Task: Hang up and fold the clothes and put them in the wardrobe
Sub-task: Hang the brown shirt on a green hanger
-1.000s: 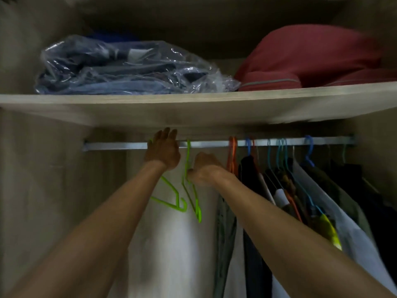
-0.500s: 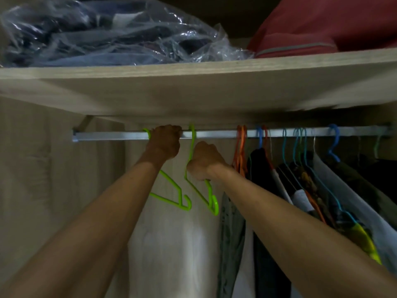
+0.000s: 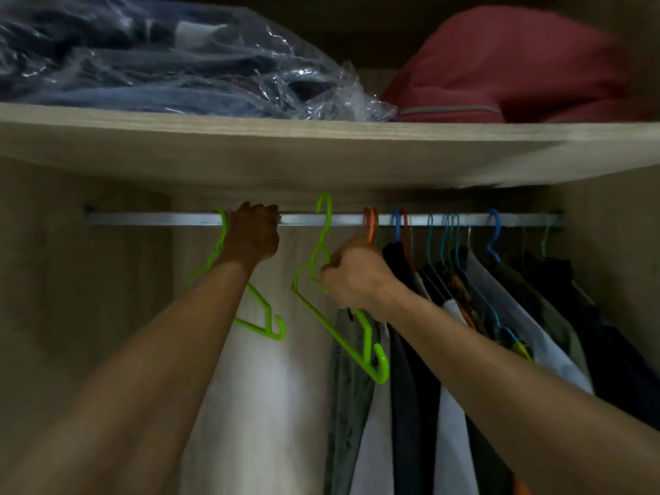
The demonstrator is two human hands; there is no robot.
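Both arms reach up into the wardrobe toward the rail (image 3: 160, 219), a pale metal bar running left to right under the wooden shelf (image 3: 321, 151). The left hand (image 3: 253, 234) is up at the rail, its fingers curled over the bar beside the hook of a green hanger (image 3: 264, 316); that hanger hangs from the rail just left of the hand, and its lower arm shows below the forearm. Whether the fingers also catch the hook I cannot tell. The right hand (image 3: 351, 276) is lower and to the right, its fingers clamped around the neck of a second green hanger (image 3: 343, 337). That one is tilted, its hook standing up in front of the rail with the tip above the bar, and its long arm slanting down to the right past the wrist; whether the hook touches the rail is unclear. Both green hangers are bare. Just right of the right hand an orange hook (image 3: 370, 223) sits on the rail, then a row of blue and teal hooks (image 3: 494, 237) carrying hung clothes (image 3: 464, 351) in dark, white and olive cloth, which fill the right half of the wardrobe. On the shelf above, a clear plastic bag (image 3: 178, 66) of dark folded clothes lies at the left and a red bundle (image 3: 500, 66) at the right, the two nearly touching.
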